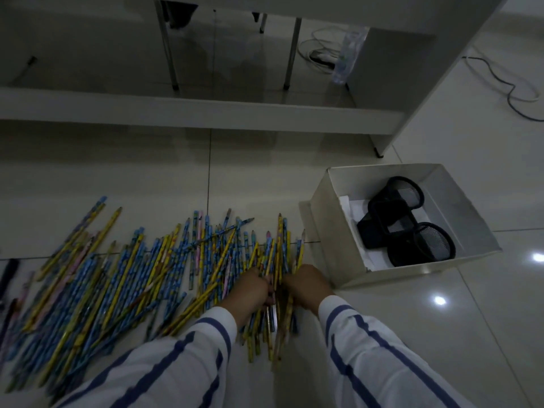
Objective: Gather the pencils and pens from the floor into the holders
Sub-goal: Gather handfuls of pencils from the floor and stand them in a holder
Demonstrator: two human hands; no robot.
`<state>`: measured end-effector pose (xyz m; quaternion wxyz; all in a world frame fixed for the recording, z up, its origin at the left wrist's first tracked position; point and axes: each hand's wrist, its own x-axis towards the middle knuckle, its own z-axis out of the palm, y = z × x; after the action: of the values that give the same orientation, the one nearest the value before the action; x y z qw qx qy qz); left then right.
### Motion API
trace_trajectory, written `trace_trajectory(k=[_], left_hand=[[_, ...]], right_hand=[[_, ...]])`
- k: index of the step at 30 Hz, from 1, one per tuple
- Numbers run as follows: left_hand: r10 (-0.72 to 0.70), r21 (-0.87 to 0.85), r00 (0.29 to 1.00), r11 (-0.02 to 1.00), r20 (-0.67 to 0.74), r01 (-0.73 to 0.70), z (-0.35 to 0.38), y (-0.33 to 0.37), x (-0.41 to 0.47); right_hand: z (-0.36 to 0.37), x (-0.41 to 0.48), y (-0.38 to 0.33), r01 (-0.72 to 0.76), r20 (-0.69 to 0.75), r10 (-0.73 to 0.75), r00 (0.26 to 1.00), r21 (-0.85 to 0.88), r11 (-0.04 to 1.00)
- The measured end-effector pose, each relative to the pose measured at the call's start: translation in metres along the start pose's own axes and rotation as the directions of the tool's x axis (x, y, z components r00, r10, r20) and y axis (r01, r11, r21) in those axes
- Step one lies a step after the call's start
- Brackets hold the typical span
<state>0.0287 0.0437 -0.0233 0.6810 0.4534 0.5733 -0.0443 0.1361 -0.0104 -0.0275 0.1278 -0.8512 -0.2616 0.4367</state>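
Many blue, yellow and pink patterned pencils lie spread across the tiled floor from the far left to the middle. At the right end of the spread, my left hand and my right hand close together around a bundle of pencils, fingers curled on it from both sides. Black mesh holders lie on their sides inside a white cardboard box just right of my hands. Striped sleeves cover both forearms.
A white desk frame with metal legs runs across the back. Cables trail over the floor at the upper right. A dark object lies at the far left edge. Bare tiles stretch in front of the box.
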Motion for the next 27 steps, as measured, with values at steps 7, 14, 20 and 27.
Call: trace_trajectory(k=[7, 14, 20, 27], left_hand=[[0.179, -0.036, 0.984, 0.983, 0.001, -0.179, -0.004, 0.013, -0.019], [0.298, -0.025, 0.952, 0.954, 0.07, -0.297, -0.017, 0.013, -0.042], [0.263, 0.156, 0.953, 0.946, 0.149, -0.285, -0.025, 0.01, -0.043], [0.207, 0.203, 0.977, 0.96, -0.046, -0.193, -0.02, 0.006, -0.035]], right_hand=[[-0.018, -0.018, -0.029, 0.145, 0.047, -0.168, 0.985, 0.31, 0.94], [-0.02, -0.021, -0.037, 0.127, 0.147, -0.197, 0.969, 0.39, 0.912], [-0.012, -0.03, -0.049, 0.137, 0.103, -0.176, 0.979, 0.303, 0.943], [0.006, -0.029, -0.065, 0.261, 0.158, -0.238, 0.958, -0.143, 0.955]])
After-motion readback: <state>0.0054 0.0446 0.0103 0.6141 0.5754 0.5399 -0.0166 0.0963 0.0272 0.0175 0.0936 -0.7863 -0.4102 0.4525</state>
